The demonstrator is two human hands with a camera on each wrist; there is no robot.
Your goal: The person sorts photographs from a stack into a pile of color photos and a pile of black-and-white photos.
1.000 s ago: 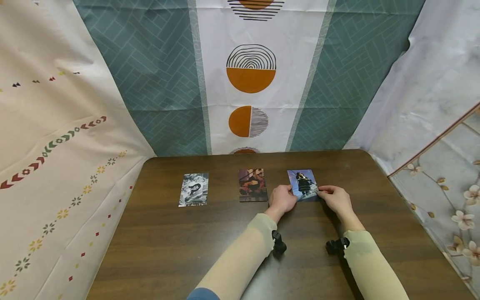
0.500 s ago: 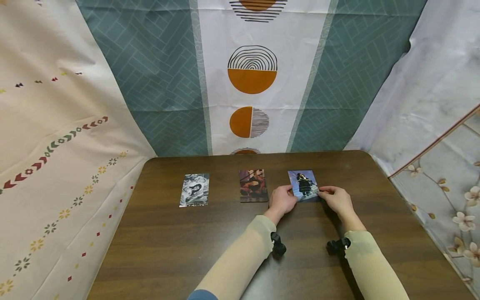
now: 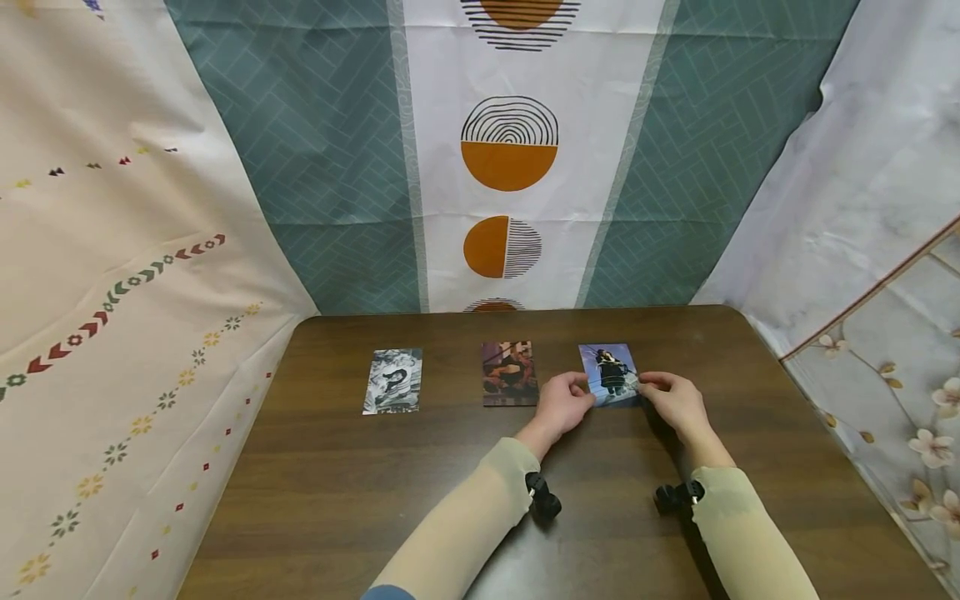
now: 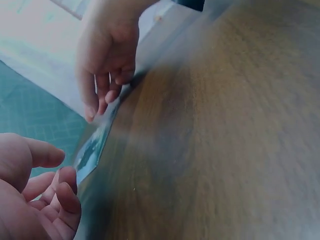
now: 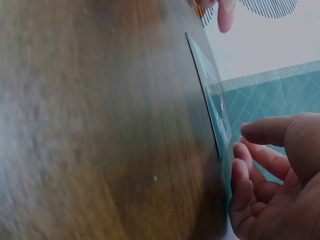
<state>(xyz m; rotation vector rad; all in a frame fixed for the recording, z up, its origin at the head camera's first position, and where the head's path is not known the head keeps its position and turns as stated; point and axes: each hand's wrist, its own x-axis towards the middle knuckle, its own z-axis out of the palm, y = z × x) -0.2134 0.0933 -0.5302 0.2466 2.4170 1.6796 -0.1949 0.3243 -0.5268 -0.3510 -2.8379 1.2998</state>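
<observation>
A blue-violet picture card (image 3: 608, 372) with a dark figure lies flat on the brown wooden table (image 3: 360, 500), right of the middle. My left hand (image 3: 558, 407) is at its lower left corner; in the left wrist view the thumb and loosely bent fingers of this left hand (image 4: 40, 195) stand apart beside the card (image 4: 90, 156). My right hand (image 3: 677, 408) touches or nearly touches the card's right edge. In the right wrist view the relaxed fingers of that right hand (image 5: 280, 175) are beside the card (image 5: 215, 97); contact is hard to tell.
A reddish-brown picture card (image 3: 509, 373) lies left of my left hand, and a black-and-white picture card (image 3: 393, 382) farther left, roughly in one row. Behind the table's far edge hangs a teal and white patterned cloth (image 3: 345, 167). Light fabrics flank both sides.
The left hand and forearm have shifted slightly left, easing off the blue-violet card's edge. The right hand stays about where it was. The head view has tilted a little.
</observation>
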